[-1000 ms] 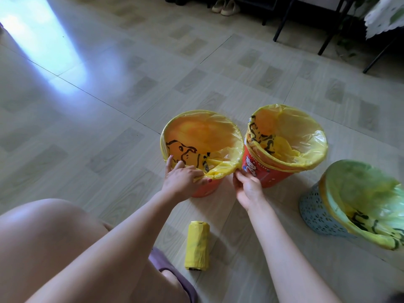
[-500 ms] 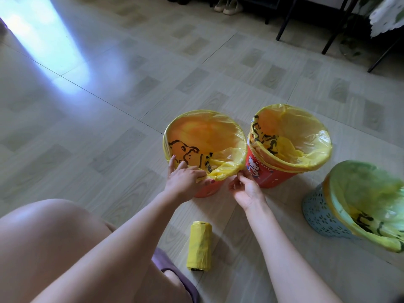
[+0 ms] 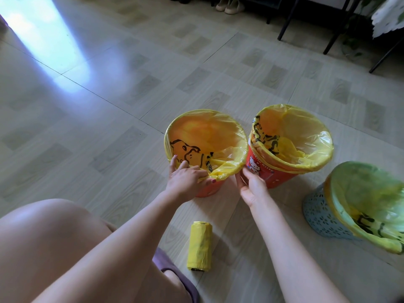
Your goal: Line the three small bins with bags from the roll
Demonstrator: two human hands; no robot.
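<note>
Three small bins stand on the tiled floor (image 3: 109,119), each with a yellow bag folded over its rim; the left orange bin (image 3: 208,191) and the red cartoon-cat bin (image 3: 267,174) stand just beside each other, and the pale blue perforated bin (image 3: 320,215) sits apart to the right, tilted toward the camera. The left hand (image 3: 185,182) lies over the near rim of the left orange bin, thumb and fingers pinching the folded edge of its yellow bag (image 3: 227,168), much as it did a second ago; two fingers stretch up along the inside of the liner. The right hand (image 3: 251,186) has shifted since the earlier frames; then it pinched at the gap between the two bins, and now its fingers lie fairly straight against the lower side wall of the red cartoon-cat bin, holding no plastic that can be seen. The roll of yellow bags (image 3: 199,247) lies on its side on the floor between the forearms, near the bare knee (image 3: 50,232), in the same spot as before.
</note>
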